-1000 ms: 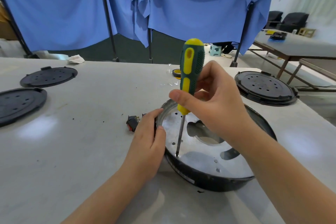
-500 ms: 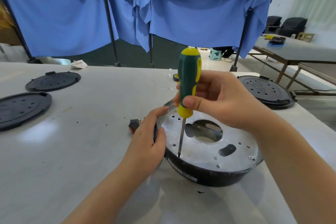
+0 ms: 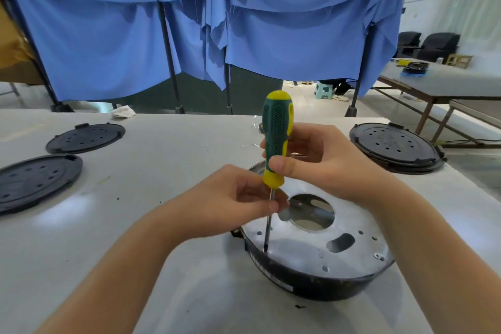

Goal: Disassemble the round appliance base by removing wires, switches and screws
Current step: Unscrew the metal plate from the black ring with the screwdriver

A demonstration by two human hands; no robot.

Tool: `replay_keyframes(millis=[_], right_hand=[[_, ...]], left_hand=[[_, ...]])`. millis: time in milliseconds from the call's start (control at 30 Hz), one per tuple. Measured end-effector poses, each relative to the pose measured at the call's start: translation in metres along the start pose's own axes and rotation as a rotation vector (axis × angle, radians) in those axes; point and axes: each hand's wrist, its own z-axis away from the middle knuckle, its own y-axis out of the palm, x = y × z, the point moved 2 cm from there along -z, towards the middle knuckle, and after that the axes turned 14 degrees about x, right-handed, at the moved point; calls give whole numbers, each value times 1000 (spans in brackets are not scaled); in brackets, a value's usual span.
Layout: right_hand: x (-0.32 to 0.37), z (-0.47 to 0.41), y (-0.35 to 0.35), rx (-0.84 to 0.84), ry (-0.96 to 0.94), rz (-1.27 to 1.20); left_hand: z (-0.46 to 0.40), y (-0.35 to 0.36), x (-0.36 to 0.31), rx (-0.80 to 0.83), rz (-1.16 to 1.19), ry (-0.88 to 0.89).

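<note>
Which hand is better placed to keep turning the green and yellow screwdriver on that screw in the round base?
The right hand. It already grips the green and yellow screwdriver by its handle, tip down on the silver plate of the round black base. The left hand only pinches the shaft, likely steadying it.

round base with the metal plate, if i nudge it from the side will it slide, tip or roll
The round base looks low and wide, sitting flat on the smooth white table, so it would probably slide rather than tip or roll. The metal plate suggests some weight, so likely not far. With the screwdriver tip planted near its edge, it may pivot instead.
</note>
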Motion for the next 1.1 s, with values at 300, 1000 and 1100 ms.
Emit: replay_keyframes(millis=[300,1000,1100], right_hand=[[-18,-6,28,-296,-123,-16],[-19,-1,26,-92,-97,-319],[-21,-2,28,-147,-92,-294]], left_hand=[[-6,34,19,-346,175,246],[3,23,15,-283,315,225],[2,25,15,-299,317,229]])
